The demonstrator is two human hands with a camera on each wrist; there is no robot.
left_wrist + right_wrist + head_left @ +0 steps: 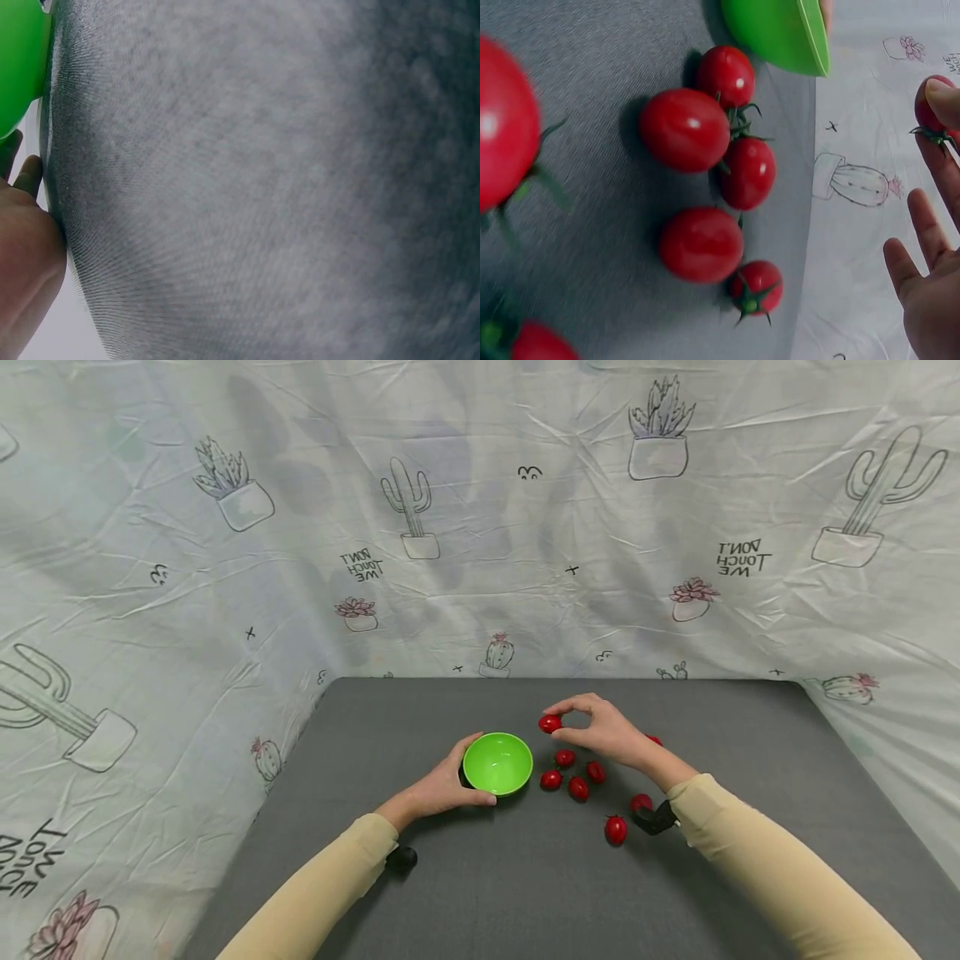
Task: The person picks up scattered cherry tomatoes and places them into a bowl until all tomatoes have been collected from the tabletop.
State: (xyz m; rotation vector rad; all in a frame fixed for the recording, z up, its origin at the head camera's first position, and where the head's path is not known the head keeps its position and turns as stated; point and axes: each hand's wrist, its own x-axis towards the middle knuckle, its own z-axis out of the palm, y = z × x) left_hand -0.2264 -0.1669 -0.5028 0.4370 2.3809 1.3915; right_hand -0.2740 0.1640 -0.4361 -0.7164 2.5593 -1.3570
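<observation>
A plain green bowl stands at the middle of the grey table, its glossy inside facing up. Around its left side curves my left hand, thumb at the near rim and fingers at the far side. In the left wrist view only part of the bowl and of that hand shows. Between thumb and fingertips my right hand pinches a cherry tomato, above the table and right of the bowl. The right wrist view shows green sepals on this tomato; the other fingers are spread loosely.
Several cherry tomatoes lie right of the bowl, beneath and near the right forearm. One tomato lies closer to the front, another beside the black wrist device. A printed cactus cloth hangs behind the table.
</observation>
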